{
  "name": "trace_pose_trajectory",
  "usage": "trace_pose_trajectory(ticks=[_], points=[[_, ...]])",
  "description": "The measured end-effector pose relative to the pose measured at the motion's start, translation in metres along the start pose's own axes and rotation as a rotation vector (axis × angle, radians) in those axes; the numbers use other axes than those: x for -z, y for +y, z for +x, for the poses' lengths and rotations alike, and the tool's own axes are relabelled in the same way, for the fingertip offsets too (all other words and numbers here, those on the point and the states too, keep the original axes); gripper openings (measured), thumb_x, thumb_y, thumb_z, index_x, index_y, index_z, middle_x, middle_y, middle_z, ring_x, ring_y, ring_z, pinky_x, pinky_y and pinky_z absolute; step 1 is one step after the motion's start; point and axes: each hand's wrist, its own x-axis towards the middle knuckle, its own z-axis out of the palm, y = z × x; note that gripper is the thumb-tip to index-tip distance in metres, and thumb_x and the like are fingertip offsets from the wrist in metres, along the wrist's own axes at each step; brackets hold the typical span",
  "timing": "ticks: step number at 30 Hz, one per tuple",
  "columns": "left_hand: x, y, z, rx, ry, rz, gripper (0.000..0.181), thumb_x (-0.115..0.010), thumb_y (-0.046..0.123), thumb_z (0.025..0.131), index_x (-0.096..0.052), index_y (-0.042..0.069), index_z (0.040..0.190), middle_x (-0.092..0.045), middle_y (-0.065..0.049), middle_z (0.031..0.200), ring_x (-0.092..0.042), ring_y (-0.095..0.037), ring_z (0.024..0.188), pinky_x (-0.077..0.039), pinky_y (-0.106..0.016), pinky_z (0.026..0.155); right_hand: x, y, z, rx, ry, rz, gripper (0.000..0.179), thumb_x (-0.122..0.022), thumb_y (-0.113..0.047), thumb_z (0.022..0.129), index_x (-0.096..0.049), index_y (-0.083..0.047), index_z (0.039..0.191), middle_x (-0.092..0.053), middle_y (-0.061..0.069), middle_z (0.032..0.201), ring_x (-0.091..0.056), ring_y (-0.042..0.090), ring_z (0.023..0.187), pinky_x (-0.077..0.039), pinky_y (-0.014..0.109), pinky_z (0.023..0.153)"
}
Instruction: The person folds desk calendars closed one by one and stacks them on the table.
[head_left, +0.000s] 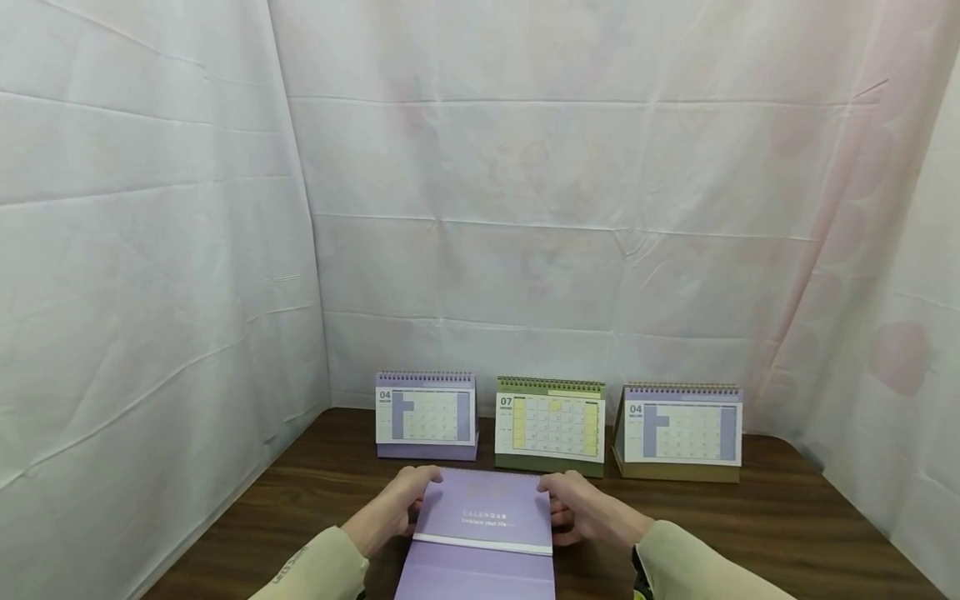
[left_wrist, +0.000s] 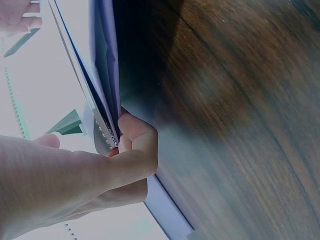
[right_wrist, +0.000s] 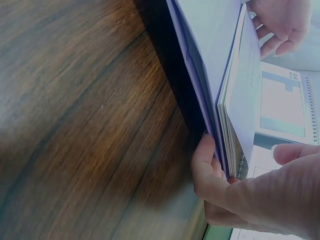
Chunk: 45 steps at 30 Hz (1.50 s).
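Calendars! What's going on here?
Someone's left hand and right hand are holding a purple calendar by its two sides, with its cover showing. Behind it, three more calendars stand in a row on the table: a purple one showing 04, a green one showing 07, and a tan-based one also showing 04. The held one isn't propped up like them.

Purple calendar [head_left: 483,500] cover: "CALENDAR", "Embrace your life". Left standing calendar [head_left: 426,417]: "04"; middle calendar [head_left: 551,425]: "07"; right calendar [head_left: 682,432]: "04".
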Motion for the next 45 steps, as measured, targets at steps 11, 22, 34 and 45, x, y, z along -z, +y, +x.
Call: trace_pose_trajectory(ticks=[11,22,34,45], points=[[0.007,-0.001,0.0,-0.017,0.007,0.008,0.057,-0.058,0.024,0.082,-0.041,-0.003,0.128,-0.045,-0.023,0.104,-0.051,-0.033,0.092,-0.049,-0.044,0.07,-0.008,-0.004,0.002,0.008,-0.011,0.007,0.037,-0.056,-0.017,0.087,-0.044,0.006,0.114,-0.049,0.02,0.092,-0.053,0.026,0.075,-0.056,0.047,0.066],[0.015,-0.005,0.005,0.006,0.023,0.024,0.062,-0.058,0.024,0.082,-0.038,-0.003,0.133,-0.044,-0.026,0.112,-0.049,-0.036,0.099,-0.05,-0.044,0.072,-0.017,-0.006,0.004,0.004,-0.016,0.008,0.051,-0.056,-0.016,0.087,-0.035,0.009,0.126,-0.048,0.027,0.099,-0.054,0.032,0.081,-0.056,0.048,0.066],[0.022,-0.005,0.006,-0.01,0.014,0.041,0.063,-0.057,0.025,0.083,-0.037,-0.005,0.134,-0.043,-0.031,0.119,-0.05,-0.037,0.099,-0.05,-0.042,0.072,-0.022,-0.009,0.005,0.006,-0.022,0.029,0.046,-0.057,-0.016,0.087,-0.039,0.007,0.123,-0.047,0.027,0.101,-0.053,0.032,0.083,-0.056,0.049,0.067],[0.027,-0.007,0.01,-0.031,0.033,0.049,0.061,-0.058,0.025,0.082,-0.039,-0.006,0.131,-0.045,-0.026,0.111,-0.049,-0.035,0.097,-0.047,-0.038,0.071,-0.028,-0.01,0.003,0.018,-0.037,0.046,0.058,-0.056,-0.017,0.089,-0.031,0.011,0.134,-0.048,0.03,0.105,-0.055,0.036,0.087,-0.056,0.052,0.069]])
